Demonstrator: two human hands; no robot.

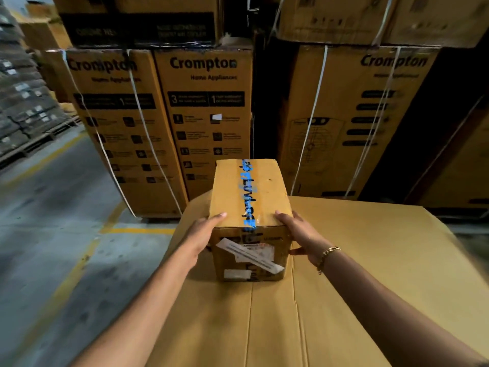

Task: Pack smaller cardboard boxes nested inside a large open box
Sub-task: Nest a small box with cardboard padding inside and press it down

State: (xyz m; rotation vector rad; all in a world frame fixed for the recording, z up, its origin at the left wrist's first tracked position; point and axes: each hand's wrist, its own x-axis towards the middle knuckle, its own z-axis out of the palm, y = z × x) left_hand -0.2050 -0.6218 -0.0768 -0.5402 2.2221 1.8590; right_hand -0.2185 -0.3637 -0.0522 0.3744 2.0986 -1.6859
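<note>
A broad sheet of smooth tan cardboard point(357, 274), creased lengthwise, serves as the surface nearest the camera. On it stands a small oblong box point(250, 205) of matte corrugated board, its top seam sealed with glossy clear tape printed in blue, a torn white label on its near end. The left hand point(202, 234) and right hand point(301, 234), a gold chain bracelet point(326, 256) at the wrist, press its 2 sides, each grip closed flat against the box. Beyond, tall strapped cartons point(206, 115) stand on the grey concrete floor point(53, 221).
</note>
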